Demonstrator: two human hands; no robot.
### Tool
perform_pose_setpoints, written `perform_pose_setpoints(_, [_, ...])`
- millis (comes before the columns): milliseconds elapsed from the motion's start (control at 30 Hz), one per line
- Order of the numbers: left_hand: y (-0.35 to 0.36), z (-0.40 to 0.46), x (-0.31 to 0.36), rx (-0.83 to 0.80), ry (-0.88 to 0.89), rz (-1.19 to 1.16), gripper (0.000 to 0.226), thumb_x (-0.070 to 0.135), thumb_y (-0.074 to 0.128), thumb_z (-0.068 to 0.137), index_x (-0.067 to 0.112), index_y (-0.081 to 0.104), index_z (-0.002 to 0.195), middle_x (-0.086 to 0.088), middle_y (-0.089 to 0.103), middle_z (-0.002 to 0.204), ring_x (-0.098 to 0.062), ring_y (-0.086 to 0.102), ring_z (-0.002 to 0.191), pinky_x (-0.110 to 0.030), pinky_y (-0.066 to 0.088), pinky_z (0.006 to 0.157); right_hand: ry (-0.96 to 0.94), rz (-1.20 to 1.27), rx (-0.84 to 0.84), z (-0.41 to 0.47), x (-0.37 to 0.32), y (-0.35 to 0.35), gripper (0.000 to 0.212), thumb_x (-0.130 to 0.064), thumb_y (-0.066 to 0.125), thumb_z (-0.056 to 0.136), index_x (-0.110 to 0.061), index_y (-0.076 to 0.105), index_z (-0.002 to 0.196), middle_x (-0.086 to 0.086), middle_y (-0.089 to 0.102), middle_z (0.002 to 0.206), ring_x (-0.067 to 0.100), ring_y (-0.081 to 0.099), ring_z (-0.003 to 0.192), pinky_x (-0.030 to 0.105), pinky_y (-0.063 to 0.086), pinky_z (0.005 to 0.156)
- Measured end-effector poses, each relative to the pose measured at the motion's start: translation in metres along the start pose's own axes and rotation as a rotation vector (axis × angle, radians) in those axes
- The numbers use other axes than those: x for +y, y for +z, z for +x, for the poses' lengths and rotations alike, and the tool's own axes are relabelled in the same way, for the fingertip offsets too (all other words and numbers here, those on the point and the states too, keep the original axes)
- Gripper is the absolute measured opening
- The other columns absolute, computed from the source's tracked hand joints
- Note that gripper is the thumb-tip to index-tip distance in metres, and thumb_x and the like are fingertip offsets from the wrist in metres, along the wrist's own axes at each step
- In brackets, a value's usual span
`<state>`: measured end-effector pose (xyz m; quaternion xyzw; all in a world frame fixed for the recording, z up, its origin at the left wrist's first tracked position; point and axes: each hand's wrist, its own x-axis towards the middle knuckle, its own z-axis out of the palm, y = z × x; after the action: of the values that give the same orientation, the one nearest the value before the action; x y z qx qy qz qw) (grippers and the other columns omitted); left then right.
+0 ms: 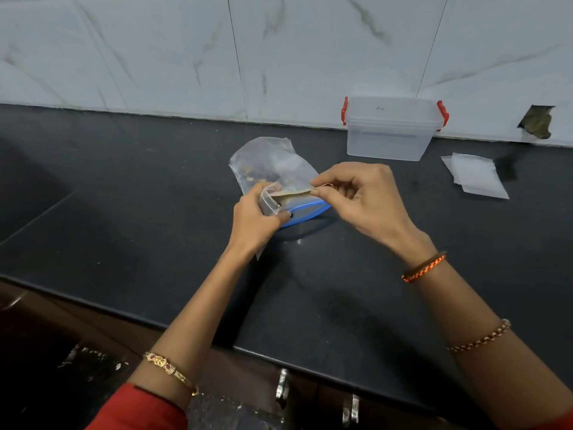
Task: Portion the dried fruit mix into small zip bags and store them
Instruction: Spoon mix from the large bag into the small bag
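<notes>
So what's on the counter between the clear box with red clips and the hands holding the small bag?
In the head view, only bare black counter lies between the clear box and the right hand; the large bag sits off to the left.

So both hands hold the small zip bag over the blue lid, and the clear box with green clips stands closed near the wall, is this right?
Not quite: in the head view the clips on the clear box are red, not green. The rest holds: both the left hand and the right hand hold the small zip bag over the blue lid.
</notes>
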<state>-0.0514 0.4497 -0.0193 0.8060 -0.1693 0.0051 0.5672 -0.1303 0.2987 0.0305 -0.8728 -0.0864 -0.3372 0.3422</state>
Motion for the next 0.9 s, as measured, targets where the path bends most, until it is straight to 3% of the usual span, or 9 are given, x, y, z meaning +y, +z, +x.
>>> perform_pose_setpoints(100, [-0.004, 0.001, -0.001, -0.003, -0.035, -0.102, 0.045, 0.0, 0.073, 0.069, 0.035, 0.056, 0.093, -0.001, 0.065, 0.087, -0.019, 0.058, 0.075, -0.034, 0.045, 0.069, -0.36, -0.169, 0.012, 0.001, 0.007, -0.002, 0.015, -0.018, 0.065, 0.079, -0.006, 0.074, 0.08, 0.005, 0.069, 0.068, 0.01, 0.056, 0.058, 0.014, 0.039, 0.057])
perform_pose_setpoints(167, [-0.006, 0.001, -0.003, -0.012, -0.058, -0.131, 0.044, 0.001, 0.072, 0.07, 0.032, 0.056, 0.096, -0.005, 0.063, 0.087, -0.017, 0.051, 0.063, -0.034, 0.042, 0.067, -0.403, -0.157, 0.03, -0.001, 0.011, -0.003, 0.014, -0.016, 0.065, 0.079, -0.005, 0.074, 0.081, 0.005, 0.07, 0.068, 0.01, 0.057, 0.059, 0.016, 0.041, 0.057])
perform_pose_setpoints(233, [-0.007, 0.001, -0.005, -0.01, -0.06, -0.12, 0.042, 0.0, 0.072, 0.071, 0.024, 0.057, 0.102, -0.005, 0.063, 0.087, -0.015, 0.05, 0.062, -0.031, 0.043, 0.063, -0.239, -0.043, 0.049, -0.005, 0.012, -0.002, 0.011, -0.014, 0.067, 0.08, -0.006, 0.074, 0.082, 0.002, 0.069, 0.069, 0.008, 0.055, 0.06, 0.012, 0.043, 0.055])
perform_pose_setpoints(367, [-0.011, -0.002, -0.002, 0.084, -0.021, 0.046, 0.039, 0.006, 0.071, 0.073, 0.019, 0.059, 0.108, 0.004, 0.062, 0.088, -0.014, 0.059, 0.081, -0.033, 0.055, 0.073, 0.553, 0.461, 0.104, -0.011, 0.01, 0.0, 0.009, -0.006, 0.065, 0.083, -0.008, 0.068, 0.076, -0.001, 0.056, 0.057, 0.001, 0.048, 0.043, 0.011, 0.041, 0.043])
perform_pose_setpoints(467, [-0.014, -0.001, -0.006, 0.132, 0.024, 0.223, 0.038, 0.011, 0.071, 0.072, 0.014, 0.06, 0.109, 0.003, 0.061, 0.088, -0.02, 0.06, 0.084, -0.041, 0.055, 0.076, 0.912, 0.725, 0.212, -0.015, 0.02, -0.009, 0.016, -0.003, 0.062, 0.084, -0.007, 0.063, 0.068, -0.006, 0.05, 0.046, 0.002, 0.042, 0.039, 0.013, 0.037, 0.038])
perform_pose_setpoints(567, [-0.012, 0.0, -0.011, 0.107, 0.037, 0.383, 0.04, 0.016, 0.072, 0.073, 0.012, 0.058, 0.111, -0.003, 0.063, 0.098, -0.025, 0.059, 0.092, -0.037, 0.05, 0.077, 0.999, 0.842, 0.234, -0.023, 0.032, -0.02, 0.018, -0.001, 0.06, 0.083, -0.006, 0.059, 0.065, -0.007, 0.046, 0.04, 0.002, 0.037, 0.035, 0.013, 0.029, 0.035])
perform_pose_setpoints(667, [-0.004, 0.0, -0.015, 0.06, 0.023, 0.504, 0.045, 0.022, 0.074, 0.071, 0.013, 0.055, 0.111, 0.003, 0.058, 0.095, -0.021, 0.054, 0.085, -0.031, 0.04, 0.068, 1.03, 0.829, 0.185, -0.036, 0.04, -0.028, 0.022, 0.0, 0.057, 0.083, -0.007, 0.053, 0.063, -0.005, 0.042, 0.042, 0.002, 0.033, 0.034, 0.012, 0.024, 0.033])
perform_pose_setpoints(800, [0.001, 0.006, -0.015, 0.163, 0.024, 0.545, 0.021, 0.016, 0.058, 0.08, 0.012, 0.058, 0.101, -0.001, 0.055, 0.078, -0.03, 0.054, 0.076, -0.029, 0.034, 0.063, 1.02, 0.613, 0.148, -0.047, 0.045, -0.024, 0.02, -0.001, 0.06, 0.084, -0.007, 0.057, 0.064, 0.0, 0.043, 0.051, 0.002, 0.036, 0.035, 0.013, 0.03, 0.035])
perform_pose_setpoints(900, [0.0, 0.012, -0.014, 0.251, 0.015, 0.431, 0.02, 0.019, 0.054, 0.084, 0.012, 0.061, 0.102, -0.003, 0.056, 0.075, -0.028, 0.052, 0.073, -0.029, 0.035, 0.064, 0.956, 0.468, 0.228, -0.049, 0.043, -0.005, 0.022, -0.006, 0.06, 0.085, -0.009, 0.058, 0.064, 0.0, 0.048, 0.054, 0.0, 0.039, 0.035, 0.013, 0.034, 0.036])
